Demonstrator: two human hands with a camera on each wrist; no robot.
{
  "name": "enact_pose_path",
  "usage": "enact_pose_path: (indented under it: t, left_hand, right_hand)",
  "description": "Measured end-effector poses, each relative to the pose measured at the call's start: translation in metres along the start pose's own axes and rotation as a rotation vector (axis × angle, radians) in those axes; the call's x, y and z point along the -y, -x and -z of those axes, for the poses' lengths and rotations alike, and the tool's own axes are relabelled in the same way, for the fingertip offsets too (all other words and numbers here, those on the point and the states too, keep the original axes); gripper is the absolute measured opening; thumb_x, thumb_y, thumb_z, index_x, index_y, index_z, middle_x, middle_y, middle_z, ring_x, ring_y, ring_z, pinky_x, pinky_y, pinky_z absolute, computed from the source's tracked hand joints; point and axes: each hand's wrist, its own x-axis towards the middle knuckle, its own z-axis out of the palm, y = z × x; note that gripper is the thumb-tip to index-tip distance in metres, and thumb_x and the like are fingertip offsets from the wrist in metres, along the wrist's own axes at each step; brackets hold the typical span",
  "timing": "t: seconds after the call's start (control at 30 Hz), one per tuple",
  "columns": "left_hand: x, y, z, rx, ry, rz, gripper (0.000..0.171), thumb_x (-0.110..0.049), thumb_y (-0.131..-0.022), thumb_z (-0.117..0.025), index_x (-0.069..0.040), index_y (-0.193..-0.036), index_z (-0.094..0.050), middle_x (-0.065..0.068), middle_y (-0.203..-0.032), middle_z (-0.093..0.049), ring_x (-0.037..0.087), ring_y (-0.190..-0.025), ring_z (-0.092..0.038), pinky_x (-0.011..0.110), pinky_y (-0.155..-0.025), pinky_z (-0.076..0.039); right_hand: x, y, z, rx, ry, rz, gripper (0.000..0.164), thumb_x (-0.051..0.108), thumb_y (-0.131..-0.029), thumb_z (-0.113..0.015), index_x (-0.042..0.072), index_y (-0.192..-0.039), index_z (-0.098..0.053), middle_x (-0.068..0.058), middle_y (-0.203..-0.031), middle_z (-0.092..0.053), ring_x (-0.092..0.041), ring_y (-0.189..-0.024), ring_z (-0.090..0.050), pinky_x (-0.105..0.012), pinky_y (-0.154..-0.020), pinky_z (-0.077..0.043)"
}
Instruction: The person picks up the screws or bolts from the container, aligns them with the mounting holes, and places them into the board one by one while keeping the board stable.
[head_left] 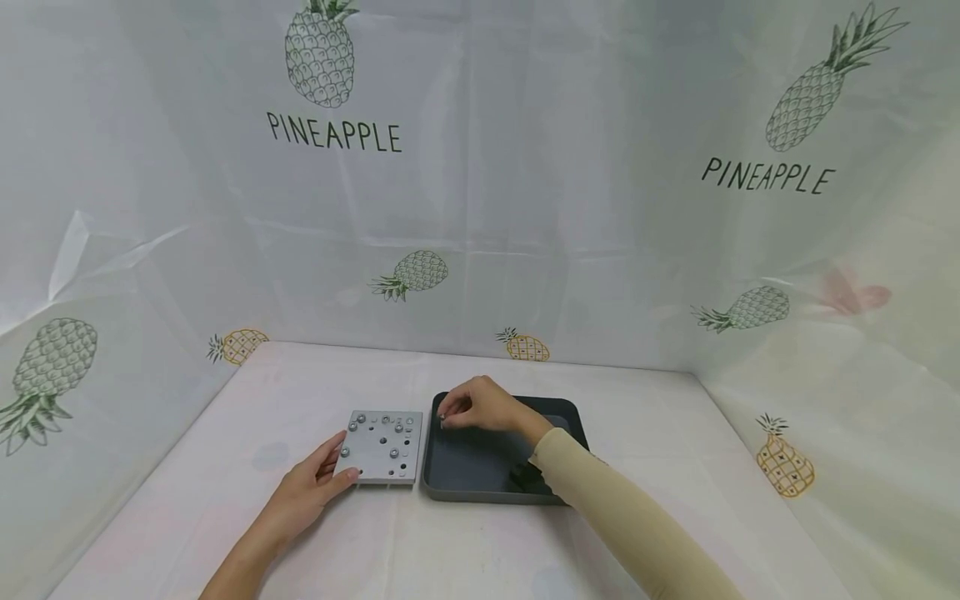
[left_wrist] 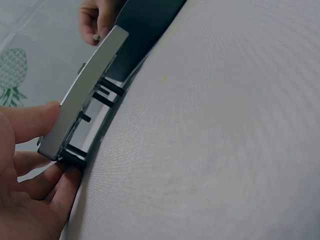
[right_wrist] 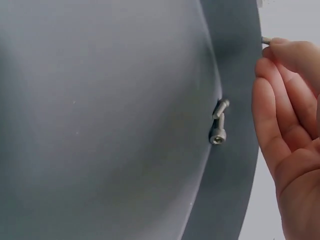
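Observation:
A square silver metal plate [head_left: 372,463] with several holes and socket head screws in its top stands left of a dark grey tray [head_left: 468,493]. My left hand [head_left: 300,493] grips the plate's left edge, thumb on the upper face, fingers under it. Black pins [left_wrist: 103,99] stick out from its underside. Over the tray's left rim, my right hand [head_left: 486,407] pinches a small metal screw [right_wrist: 266,40] between thumb and fingertips. Part of that screw is hidden by the fingers. Two socket head screws [right_wrist: 218,136] lie together along the tray's inner edge.
A white cloth with faint prints covers the table [head_left: 442,558]. Hanging sheets [head_left: 525,208] with pineapple prints close off the back and both sides. The tray's left rim stands close to the plate's right edge.

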Motion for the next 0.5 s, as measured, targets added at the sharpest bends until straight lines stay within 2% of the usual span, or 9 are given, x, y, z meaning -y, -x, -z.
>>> enact_pose_path:
  t: [0.23, 0.5]
  left_hand:
    - [0.001, 0.0, 0.0, 0.003, 0.008, 0.002, 0.088, -0.048, -0.1, -0.073, -0.01, -0.168, -0.031, 0.028, -0.161, -0.045, 0.042, -0.145, -0.049, 0.055, -0.121, -0.043]
    - [0.001, 0.001, 0.0, 0.008, 0.02, -0.002, 0.088, -0.048, -0.1, -0.072, -0.01, -0.168, -0.031, 0.027, -0.16, -0.045, 0.04, -0.144, -0.051, 0.053, -0.12, -0.044]
  right_hand:
    - [0.008, -0.002, -0.002, 0.004, -0.061, 0.022, 0.016, 0.011, -0.094, -0.083, 0.008, -0.11, -0.082, 0.005, -0.093, -0.08, -0.004, -0.084, -0.074, -0.022, -0.077, -0.062]
    - [0.02, -0.009, -0.007, 0.038, -0.102, 0.065, 0.014, 0.01, -0.092, -0.084, 0.008, -0.106, -0.082, 0.003, -0.094, -0.08, -0.004, -0.083, -0.073, -0.022, -0.077, -0.063]
